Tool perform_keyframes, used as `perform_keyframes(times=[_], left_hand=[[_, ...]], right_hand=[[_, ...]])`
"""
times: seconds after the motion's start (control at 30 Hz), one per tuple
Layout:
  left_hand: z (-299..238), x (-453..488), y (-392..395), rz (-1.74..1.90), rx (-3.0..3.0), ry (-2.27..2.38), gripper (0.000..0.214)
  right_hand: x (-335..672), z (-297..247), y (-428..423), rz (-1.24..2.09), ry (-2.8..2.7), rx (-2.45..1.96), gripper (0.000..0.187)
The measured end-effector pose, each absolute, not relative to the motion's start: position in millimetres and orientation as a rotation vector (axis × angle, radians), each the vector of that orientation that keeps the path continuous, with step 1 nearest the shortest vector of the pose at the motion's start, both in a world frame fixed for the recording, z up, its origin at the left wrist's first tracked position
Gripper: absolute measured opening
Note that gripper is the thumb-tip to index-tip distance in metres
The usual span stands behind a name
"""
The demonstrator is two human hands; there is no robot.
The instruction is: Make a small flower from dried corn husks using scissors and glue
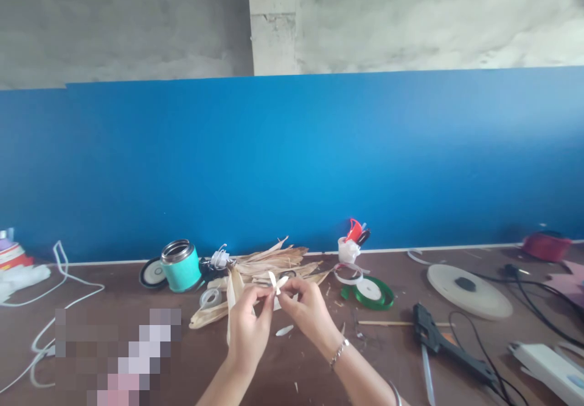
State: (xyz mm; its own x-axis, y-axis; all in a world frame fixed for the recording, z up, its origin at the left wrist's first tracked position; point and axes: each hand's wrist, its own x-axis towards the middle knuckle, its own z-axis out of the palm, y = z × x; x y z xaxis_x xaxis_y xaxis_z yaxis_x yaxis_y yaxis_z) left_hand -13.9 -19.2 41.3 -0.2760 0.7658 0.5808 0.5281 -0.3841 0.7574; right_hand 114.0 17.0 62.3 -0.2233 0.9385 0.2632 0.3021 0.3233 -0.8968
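Observation:
My left hand (249, 327) and my right hand (306, 307) meet above the brown table (392, 357), both pinching small pale petal-shaped pieces of dried husk (277, 282) between the fingertips. A long strip of husk (232, 299) hangs beside my left hand's fingers. A loose cut petal (284, 331) lies on the table under my hands. Behind them sits a pile of dried corn husks (269, 263). My right wrist wears a bracelet.
A teal metal jar (181, 265) and its lid (150, 272) stand left of the husks. Green ribbon roll (370, 291), black glue gun (433, 336), round white disc (469, 290), power strip (547, 366), cables, tape roll (210, 297), white cord at left. A blue wall panel backs the table.

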Motion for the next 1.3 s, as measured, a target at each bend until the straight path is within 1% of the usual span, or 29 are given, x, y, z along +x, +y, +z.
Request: perform_keyframes(times=[0.27, 0.4, 0.5, 0.57, 0.6, 0.67, 0.7, 0.73, 0.83, 0.93, 1.1, 1.3], left_hand=[[32.3, -9.8, -19.5, 1.870, 1.920, 1.641, 0.011], [35.7, -12.1, -20.3, 1.866, 1.859, 1.634, 0.011], [44.1, -21.9, -15.8, 1.836, 1.576, 1.693, 0.014], [50.0, -28.6, -11.0, 1.719, 1.260, 1.662, 0.019], [52.5, -30.7, -8.9, 1.667, 1.122, 1.608, 0.020], [56.3, -31.3, -6.9, 1.575, 0.917, 1.466, 0.016], [57.7, -30.0, -7.3, 1.534, 0.862, 1.394, 0.014], [58.9, -27.9, -8.5, 1.497, 0.835, 1.331, 0.012], [62.3, -21.1, -14.3, 1.434, 0.837, 1.223, 0.012], [65.2, -18.2, -18.1, 1.435, 0.832, 1.177, 0.017], [65.4, -17.9, -16.9, 1.446, 0.893, 1.156, 0.023], [68.6, -12.3, -20.3, 1.486, 0.851, 1.146, 0.024]], right_hand=[[107.5, 56.1, 10.9, 0.357, -1.848, -1.269, 0.012], [111.9, 52.1, 16.7, 0.254, -1.844, -1.390, 0.012], [126.8, 56.0, 25.6, 0.175, -1.876, -1.428, 0.014], [136.7, 61.7, 28.7, 0.173, -1.962, -1.287, 0.017], [139.9, 64.7, 28.6, 0.181, -2.026, -1.175, 0.022], [141.6, 69.2, 25.5, 0.195, -2.157, -0.959, 0.033], [140.4, 70.4, 23.1, 0.197, -2.214, -0.879, 0.034], [138.1, 70.9, 20.8, 0.193, -2.254, -0.825, 0.032], [130.2, 69.3, 16.9, 0.180, -2.275, -0.765, 0.015], [126.1, 67.7, 17.7, 0.314, -2.152, -0.829, 0.014], [126.2, 70.8, 19.7, 0.840, -1.844, -1.037, 0.011], [126.1, 71.3, 21.7, 1.093, -1.739, -1.029, 0.010]])
